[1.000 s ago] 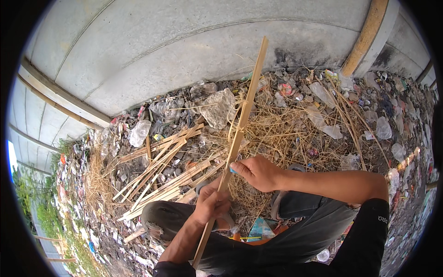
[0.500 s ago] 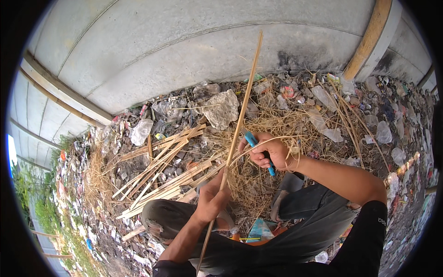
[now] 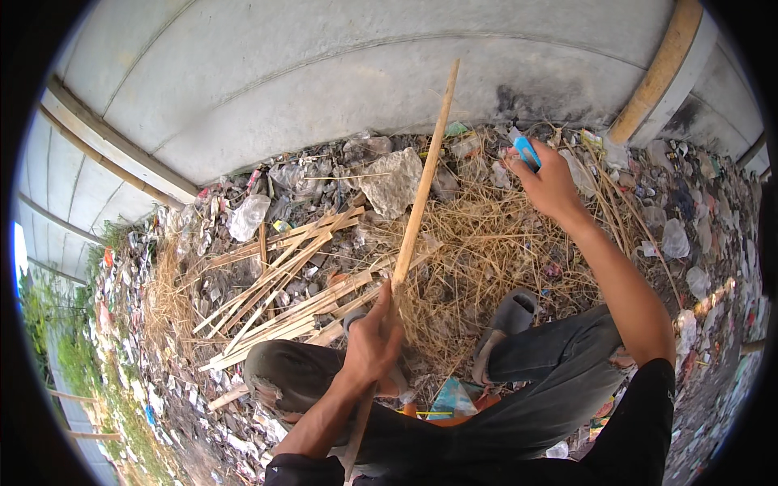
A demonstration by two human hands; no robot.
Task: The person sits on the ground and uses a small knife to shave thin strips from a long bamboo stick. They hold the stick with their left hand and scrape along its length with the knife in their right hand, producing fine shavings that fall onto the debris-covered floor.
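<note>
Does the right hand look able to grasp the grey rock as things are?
Probably not: the right hand holds a blue cutter, and in this view the long strip stands between that hand and the rock.

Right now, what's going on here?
The person's left hand grips a long wooden strip, slanting up in front of the concrete wall. The right hand holds a blue cutter away from it, off to the right. Loose strips lie on the littered ground at left.
</note>
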